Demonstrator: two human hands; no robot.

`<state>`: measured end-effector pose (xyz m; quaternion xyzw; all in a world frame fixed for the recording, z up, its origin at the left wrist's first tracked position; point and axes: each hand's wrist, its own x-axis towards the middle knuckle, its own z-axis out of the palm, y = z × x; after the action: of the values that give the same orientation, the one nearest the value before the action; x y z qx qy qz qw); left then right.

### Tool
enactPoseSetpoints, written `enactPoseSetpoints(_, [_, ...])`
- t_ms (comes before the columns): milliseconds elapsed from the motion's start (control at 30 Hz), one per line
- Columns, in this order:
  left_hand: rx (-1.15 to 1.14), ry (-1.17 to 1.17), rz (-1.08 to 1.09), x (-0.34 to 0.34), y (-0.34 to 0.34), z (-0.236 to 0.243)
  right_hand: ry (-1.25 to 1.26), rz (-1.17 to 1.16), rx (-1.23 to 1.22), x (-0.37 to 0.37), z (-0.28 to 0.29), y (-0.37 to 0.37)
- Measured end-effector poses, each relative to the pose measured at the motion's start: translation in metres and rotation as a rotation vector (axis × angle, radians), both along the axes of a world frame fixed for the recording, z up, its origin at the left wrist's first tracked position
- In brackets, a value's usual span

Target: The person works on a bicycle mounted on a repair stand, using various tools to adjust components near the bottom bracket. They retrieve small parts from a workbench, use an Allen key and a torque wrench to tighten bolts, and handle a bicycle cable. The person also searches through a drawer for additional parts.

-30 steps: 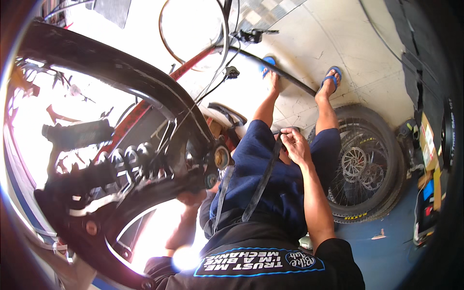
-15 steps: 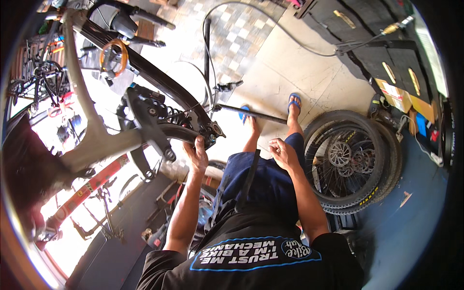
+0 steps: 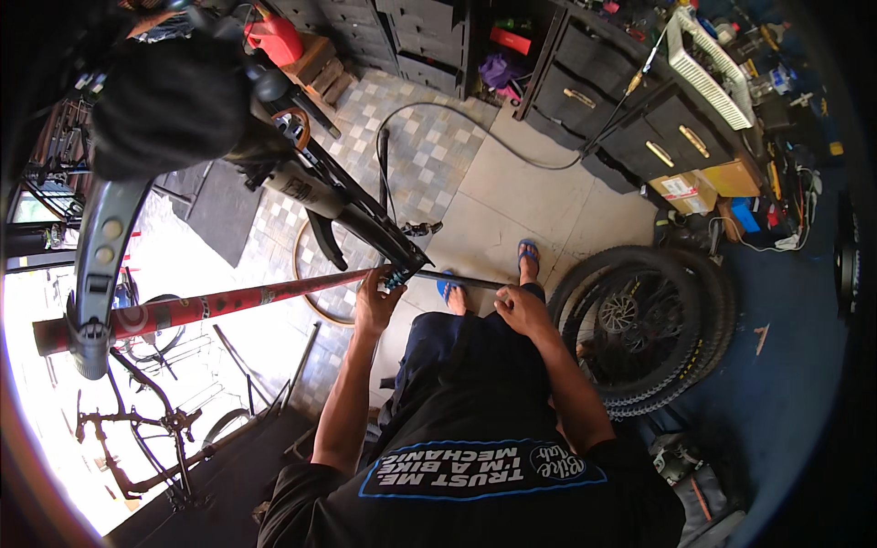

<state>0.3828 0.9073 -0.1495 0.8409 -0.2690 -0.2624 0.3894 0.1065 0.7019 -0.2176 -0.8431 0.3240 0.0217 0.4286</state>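
Observation:
A black bicycle frame [image 3: 361, 212] hangs at a slant in front of me, its lower end near the middle of the view. My left hand [image 3: 373, 309] is closed at that lower end, thumb and fingers beside a small teal-blue part [image 3: 395, 277]. Just how the fingers grip there is partly hidden. To the right, my right hand [image 3: 523, 311] is held in front of my shorts with its fingers curled. What it holds, if anything, cannot be made out. A dark bar [image 3: 461, 279] near the floor passes visually behind its knuckles.
A long red tube [image 3: 210, 306] runs from the left toward my left hand. A blurred dark shape [image 3: 169, 110] looms upper left. Bicycle wheels [image 3: 630, 320] lie stacked right of my feet. Black drawer cabinets [image 3: 630, 128] and a white basket [image 3: 708, 68] stand beyond; a cable [image 3: 457, 110] arcs above the floor.
My view has shifted, showing more cabinets. The frame looks turned, its spring shock no longer showing. My left hand stays at its lower end; my right hand is lower and more tightly curled.

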Motion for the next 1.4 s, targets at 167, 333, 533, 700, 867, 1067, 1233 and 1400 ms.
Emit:
enactPoseSetpoints(167, [0.002,-0.189,-0.106,0.004,0.007,-0.005,0.042,0.021,-0.025,-0.008,0.008,0.009])
enactPoseSetpoints(333, [0.036,-0.242,-0.170,0.007,0.003,-0.003,0.092,0.073,-0.020,-0.012,0.018,0.020])
enactPoseSetpoints(533, [-0.054,-0.273,-0.210,0.012,0.001,-0.013,0.082,0.063,0.011,-0.003,0.033,0.034])
enactPoseSetpoints(700, [-0.087,-0.218,-0.193,0.009,-0.001,-0.011,0.152,0.120,0.024,0.000,0.039,0.035])
enactPoseSetpoints(867, [-0.093,-0.278,-0.167,0.007,0.001,-0.022,0.155,0.147,-0.024,0.000,0.039,0.030])
enactPoseSetpoints(1067, [0.036,-0.341,-0.168,0.002,-0.006,-0.019,0.150,0.129,-0.074,0.001,0.035,0.019])
enactPoseSetpoints(1233, [-0.004,-0.356,-0.134,-0.003,-0.001,-0.035,0.129,0.128,-0.106,0.004,0.035,0.015])
enactPoseSetpoints(1400, [0.065,-0.288,-0.120,-0.005,-0.003,-0.030,0.148,0.160,-0.107,0.001,0.033,0.013])
